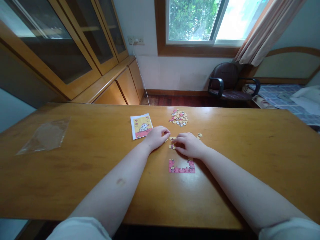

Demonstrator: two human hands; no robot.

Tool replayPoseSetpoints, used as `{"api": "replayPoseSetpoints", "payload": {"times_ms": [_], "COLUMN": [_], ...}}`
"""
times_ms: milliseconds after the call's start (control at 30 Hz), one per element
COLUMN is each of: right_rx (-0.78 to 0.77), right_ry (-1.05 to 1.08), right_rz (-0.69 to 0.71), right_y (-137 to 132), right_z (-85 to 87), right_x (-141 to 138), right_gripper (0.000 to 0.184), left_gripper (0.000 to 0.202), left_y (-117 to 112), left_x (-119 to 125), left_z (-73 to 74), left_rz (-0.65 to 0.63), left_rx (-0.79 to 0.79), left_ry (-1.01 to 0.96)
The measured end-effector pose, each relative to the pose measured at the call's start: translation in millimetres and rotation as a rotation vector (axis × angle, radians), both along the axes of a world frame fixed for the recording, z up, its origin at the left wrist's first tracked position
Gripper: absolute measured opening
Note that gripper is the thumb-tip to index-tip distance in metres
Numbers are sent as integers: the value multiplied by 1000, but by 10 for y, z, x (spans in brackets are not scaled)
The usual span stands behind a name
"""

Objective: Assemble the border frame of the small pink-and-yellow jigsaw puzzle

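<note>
Both my hands rest on a wooden table (75, 173), fingers curled over small yellow jigsaw pieces (172, 142) lying between them. My left hand (157, 136) pinches at a piece by its fingertips. My right hand (190, 145) presses down on the same little cluster. Just in front of my right wrist lies a partly joined pink puzzle border (181, 166), a U shape. A loose heap of pieces (178, 117) sits farther back. A picture card (141, 125) showing the yellow and pink design lies left of my left hand.
A clear plastic bag (45, 136) lies flat at the table's left. A few stray pieces (199, 135) sit right of my hand. Behind the table are wooden glass-door cabinets (75, 50), a dark armchair (228, 83), a window and a bed (295, 96).
</note>
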State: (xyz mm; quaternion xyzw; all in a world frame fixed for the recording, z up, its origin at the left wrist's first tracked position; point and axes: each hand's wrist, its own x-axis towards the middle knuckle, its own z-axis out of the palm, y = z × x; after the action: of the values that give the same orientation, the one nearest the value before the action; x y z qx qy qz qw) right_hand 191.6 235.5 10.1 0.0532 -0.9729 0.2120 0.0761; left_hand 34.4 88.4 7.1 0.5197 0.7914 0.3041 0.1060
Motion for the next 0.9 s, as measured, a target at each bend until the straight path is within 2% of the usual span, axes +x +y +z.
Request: {"api": "replayPoseSetpoints", "payload": {"times_ms": [200, 300, 467, 633, 700, 900], "right_rx": [58, 101, 87, 95, 101, 124], "right_ry": [-30, -26, -6, 2, 2, 12], "right_rz": [70, 42, 11, 25, 28, 3], "right_y": [32, 36, 29, 23, 21, 23], "right_z": [-7, -30, 15, 44, 37, -7], "right_x": [-4, -9, 9, 16, 13, -1], "right_gripper": [42, 36, 22, 21, 20, 17], "left_gripper": [21, 22, 21, 20, 17, 9], "left_y": [-2, 0, 3, -5, -17, -62], "left_x": [-5, 0, 5, 9, 14, 54], "left_z": [-11, -14, 4, 23, 35, 80], "left_rz": [0, 2, 6, -3, -48, -289], "left_rx": [-10, -18, -15, -9, -5, -26], "left_ry": [2, 4, -3, 2, 24, 151]}}
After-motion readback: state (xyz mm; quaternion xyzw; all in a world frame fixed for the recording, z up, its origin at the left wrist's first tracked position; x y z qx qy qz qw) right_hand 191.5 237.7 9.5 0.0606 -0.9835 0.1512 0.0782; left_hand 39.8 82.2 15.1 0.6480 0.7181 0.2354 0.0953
